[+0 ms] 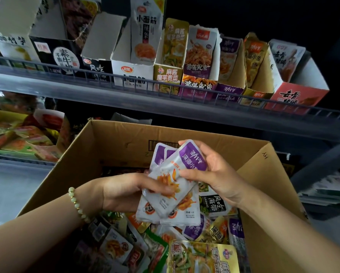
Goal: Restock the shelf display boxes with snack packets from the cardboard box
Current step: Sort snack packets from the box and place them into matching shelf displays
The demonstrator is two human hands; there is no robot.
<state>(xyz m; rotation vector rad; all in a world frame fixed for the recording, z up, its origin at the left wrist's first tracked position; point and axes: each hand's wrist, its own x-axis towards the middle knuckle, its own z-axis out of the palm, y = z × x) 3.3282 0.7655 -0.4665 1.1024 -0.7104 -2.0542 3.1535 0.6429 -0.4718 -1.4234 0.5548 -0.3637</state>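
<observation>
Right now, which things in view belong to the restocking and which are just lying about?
Job:
- purple-and-white packets, gripped by left hand and right hand
- cardboard box of mixed packets
- matching purple display box above

Lying about:
- red display box at the row's right end
- jumbled packets at lower left
- flat stack at far right

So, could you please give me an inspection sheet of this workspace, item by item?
Surface: shelf holds a row of display boxes.
Job's things: purple packets held above the cardboard box; a purple display box stands on the shelf.
Clutter: mixed loose packets lie in the cardboard box.
Hands: left hand and right hand both grip the purple packets.
Cables: nothing seen.
Surroundings: more snacks on a lower shelf at left; dark background.
</observation>
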